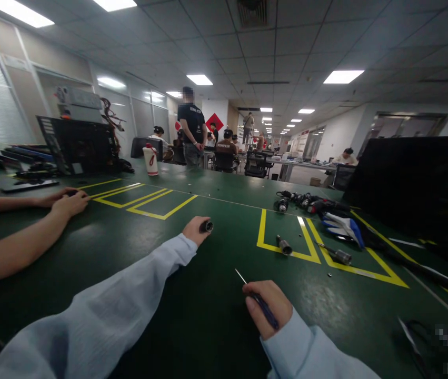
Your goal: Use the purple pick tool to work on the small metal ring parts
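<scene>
My left hand [195, 230] is closed around a dark cylindrical metal part [207, 226], its round open end facing right, just above the green table. In my right hand [269, 308] is a screwdriver [264, 308] with a dark handle; its thin shaft points up and left, apart from the cylinder. To the right, a similar metal cylinder [285, 246] lies by the yellow tape, and another cylinder [341, 256] with a thin shaft rests within the neighbouring taped outline. A tiny metal piece [329, 275] sits below them.
A co-worker's hands [68, 202] are at the left on the green table [216, 316]. Black-and-metal parts [282, 204] and a blue-white glove [342, 229] lie at the right, near a dark monitor [409, 189]. A white cup [151, 160] stands at the back.
</scene>
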The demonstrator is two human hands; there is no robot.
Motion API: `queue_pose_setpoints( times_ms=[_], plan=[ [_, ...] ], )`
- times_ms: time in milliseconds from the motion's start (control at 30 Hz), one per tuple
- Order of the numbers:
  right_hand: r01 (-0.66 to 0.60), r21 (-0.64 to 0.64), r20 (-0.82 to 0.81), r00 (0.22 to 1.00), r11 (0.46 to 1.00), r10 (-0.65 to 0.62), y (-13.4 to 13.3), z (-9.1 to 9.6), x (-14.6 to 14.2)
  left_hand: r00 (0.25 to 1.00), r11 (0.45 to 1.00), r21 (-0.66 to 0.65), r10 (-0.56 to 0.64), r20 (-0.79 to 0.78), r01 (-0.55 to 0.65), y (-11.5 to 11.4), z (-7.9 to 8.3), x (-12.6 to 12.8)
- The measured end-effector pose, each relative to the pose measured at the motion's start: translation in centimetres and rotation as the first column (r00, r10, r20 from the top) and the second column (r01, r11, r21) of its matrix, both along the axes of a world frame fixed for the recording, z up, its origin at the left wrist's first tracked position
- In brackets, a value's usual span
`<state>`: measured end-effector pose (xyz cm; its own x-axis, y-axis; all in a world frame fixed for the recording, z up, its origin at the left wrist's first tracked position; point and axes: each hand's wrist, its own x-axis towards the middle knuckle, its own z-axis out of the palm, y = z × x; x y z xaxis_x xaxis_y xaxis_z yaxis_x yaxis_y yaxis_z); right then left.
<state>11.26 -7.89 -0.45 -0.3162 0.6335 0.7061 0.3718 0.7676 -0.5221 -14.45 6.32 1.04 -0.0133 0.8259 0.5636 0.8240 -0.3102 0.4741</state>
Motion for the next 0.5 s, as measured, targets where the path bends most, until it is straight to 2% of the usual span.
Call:
queue_pose_setpoints(
  times_ms=[67, 167, 267, 333, 433, 500],
  plan=[
    [-0.021, 0.069, -0.058, 0.998, 0.997, 0.025, -0.3, 0.6, 0.1, 0.995, 0.995, 0.014, -0.100, -0.001, 0.100, -2.5, -0.3, 2.2],
    [-0.068, 0.176, -0.118, 0.989, 0.982, 0.090, -1.0, 1.6, 0.3, 0.939, 0.938, 0.098, -0.338, 0.063, 0.332, -6.2, -0.1, 4.9],
    [-0.129, 0.165, -0.090, 0.985, 0.978, 0.146, -1.7, 2.3, 0.3, 0.920, 0.923, 0.068, -0.383, 0.085, 0.379, -8.8, 0.6, 6.7],
    [-0.142, 0.138, -0.067, 0.986, 0.980, 0.152, -1.9, 2.5, 0.2, 0.904, 0.912, 0.031, -0.409, 0.124, 0.408, -9.7, 0.8, 7.6],
    [-0.126, 0.163, -0.089, 0.986, 0.979, 0.142, -1.8, 2.4, 0.1, 0.832, 0.853, -0.069, -0.483, 0.274, 0.518, -10.2, 0.8, 8.5],
    [-0.100, 0.165, -0.099, 0.988, 0.981, 0.118, -1.6, 2.2, 0.1, 0.824, 0.836, -0.118, -0.487, 0.290, 0.535, -10.2, 0.7, 8.8]
  ],
)
